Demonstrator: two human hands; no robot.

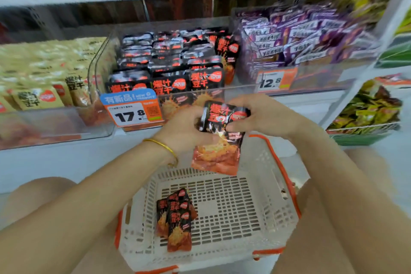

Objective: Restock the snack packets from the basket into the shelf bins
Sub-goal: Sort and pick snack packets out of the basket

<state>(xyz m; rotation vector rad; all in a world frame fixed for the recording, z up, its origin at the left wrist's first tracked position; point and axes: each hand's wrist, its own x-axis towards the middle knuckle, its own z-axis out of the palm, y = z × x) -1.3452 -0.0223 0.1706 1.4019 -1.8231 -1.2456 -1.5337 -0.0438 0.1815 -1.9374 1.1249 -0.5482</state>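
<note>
My left hand (pixel 185 128) and my right hand (pixel 260 115) both grip a small stack of black-and-orange snack packets (pixel 219 147) just in front of the clear middle shelf bin (pixel 97 66). That bin holds several rows of the same black packets (pixel 169 60). Below my hands sits a white slotted basket (pixel 262 184) with orange handles. A few more black-and-orange packets (pixel 175 218) lie at the basket's left side.
A clear bin of yellow packets (pixel 44 78) stands to the left, a bin of purple packets (pixel 307 35) to the right. Price tags 17.8 (pixel 133 109) and 12.8 (pixel 275 80) hang on the bin fronts. A green basket of mixed packets (pixel 367 115) sits far right. My knees flank the basket.
</note>
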